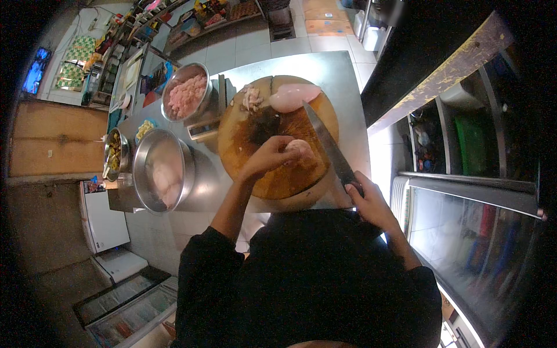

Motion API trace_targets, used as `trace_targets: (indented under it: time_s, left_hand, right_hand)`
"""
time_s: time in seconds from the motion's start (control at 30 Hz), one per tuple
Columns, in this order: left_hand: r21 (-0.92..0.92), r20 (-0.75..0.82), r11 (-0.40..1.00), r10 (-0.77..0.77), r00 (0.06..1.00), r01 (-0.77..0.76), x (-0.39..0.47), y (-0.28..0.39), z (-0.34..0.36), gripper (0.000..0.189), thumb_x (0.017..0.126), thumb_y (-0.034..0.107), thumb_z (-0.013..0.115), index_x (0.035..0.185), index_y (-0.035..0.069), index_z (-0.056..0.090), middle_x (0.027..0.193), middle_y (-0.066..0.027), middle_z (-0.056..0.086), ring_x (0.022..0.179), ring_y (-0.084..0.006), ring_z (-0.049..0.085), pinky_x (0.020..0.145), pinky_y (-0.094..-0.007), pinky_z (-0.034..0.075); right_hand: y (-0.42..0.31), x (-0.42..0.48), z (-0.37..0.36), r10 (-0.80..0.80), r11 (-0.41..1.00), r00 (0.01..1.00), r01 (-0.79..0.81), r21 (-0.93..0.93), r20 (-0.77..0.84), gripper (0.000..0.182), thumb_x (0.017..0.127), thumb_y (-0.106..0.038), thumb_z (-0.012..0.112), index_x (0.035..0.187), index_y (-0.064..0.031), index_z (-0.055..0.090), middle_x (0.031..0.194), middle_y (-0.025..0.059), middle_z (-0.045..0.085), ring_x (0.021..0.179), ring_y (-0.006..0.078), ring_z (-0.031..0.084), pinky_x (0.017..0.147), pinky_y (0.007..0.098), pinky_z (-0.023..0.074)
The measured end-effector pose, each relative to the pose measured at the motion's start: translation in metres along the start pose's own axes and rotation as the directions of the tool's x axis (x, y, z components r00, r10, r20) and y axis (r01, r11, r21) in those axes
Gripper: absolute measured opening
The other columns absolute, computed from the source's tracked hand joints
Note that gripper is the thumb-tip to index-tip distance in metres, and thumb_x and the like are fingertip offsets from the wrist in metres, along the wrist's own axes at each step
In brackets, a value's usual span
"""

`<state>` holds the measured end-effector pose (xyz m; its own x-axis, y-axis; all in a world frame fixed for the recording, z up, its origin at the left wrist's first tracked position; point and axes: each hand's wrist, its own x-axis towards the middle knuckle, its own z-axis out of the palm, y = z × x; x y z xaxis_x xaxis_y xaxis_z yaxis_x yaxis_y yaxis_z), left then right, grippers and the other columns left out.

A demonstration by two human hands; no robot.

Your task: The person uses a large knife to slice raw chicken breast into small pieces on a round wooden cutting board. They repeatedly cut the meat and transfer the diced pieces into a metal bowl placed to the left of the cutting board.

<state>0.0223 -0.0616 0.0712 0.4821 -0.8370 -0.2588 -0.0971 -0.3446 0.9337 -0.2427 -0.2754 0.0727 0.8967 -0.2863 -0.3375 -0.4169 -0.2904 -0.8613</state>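
Note:
On a round wooden chopping block point(243, 143), my left hand point(267, 158) has its fingers closed on a piece of raw meat point(301, 150), probably chicken. My right hand point(372, 202) grips the dark handle of a large kitchen knife point(327, 141). The blade slants up and left over the block's right side, its tip by a whole raw chicken breast point(293, 96). A small pile of pale meat trimmings point(252, 98) lies at the block's far left. My left fingers partly hide the held piece.
The block rests on a stainless steel table point(352, 130). Left of it stand a steel bowl of chopped meat point(187, 95), a larger bowl with pale meat in liquid point(165, 174), a bowl of dark food point(115, 150) and peeled garlic point(144, 129). A metal-framed tool point(203, 130) lies beside the block.

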Motion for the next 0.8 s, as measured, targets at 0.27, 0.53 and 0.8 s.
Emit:
trace_targets:
  time_s: [0.27,0.53,0.8]
  left_hand:
    - [0.474,0.015,0.881,-0.006,1.000,-0.002,-0.007,0.009,0.008,0.036,0.105,0.036,0.068,0.110,0.002,0.078,0.106,-0.0270,0.074,0.097,-0.0434,0.073,0.084,-0.0494,0.056]
    - [0.694,-0.024,0.719,-0.013,1.000,0.026,0.005,-0.031,-0.015,0.027,0.097,0.030,0.075,0.103,0.005,0.072,0.101,-0.0224,0.076,0.100,-0.0446,0.074,0.085,-0.0553,0.058]
    - [0.613,-0.425,0.779,0.185,0.886,0.131,-0.009,-0.038,-0.019,0.025,0.089,0.020,0.081,0.103,0.004,0.069,0.109,-0.0204,0.074,0.103,-0.0445,0.070,0.090,-0.0518,0.057]
  right_hand:
    - [-0.021,0.003,-0.009,0.040,0.999,0.998,-0.040,-0.007,0.046,0.027,0.110,-0.024,0.061,0.124,0.0000,0.058,0.090,0.0133,0.066,0.080,0.0235,0.063,0.072,0.0389,0.0502]
    - [-0.023,0.012,-0.006,-0.064,0.996,0.997,0.067,-0.057,0.053,0.026,0.110,-0.021,0.061,0.120,0.0026,0.055,0.087,0.0181,0.069,0.076,0.0248,0.065,0.072,0.0405,0.0524]
    - [-0.009,0.009,0.005,0.025,0.988,0.972,0.011,-0.156,0.233,0.025,0.111,-0.022,0.059,0.115,0.0018,0.053,0.085,0.0272,0.068,0.081,0.0434,0.069,0.075,0.0493,0.0515]
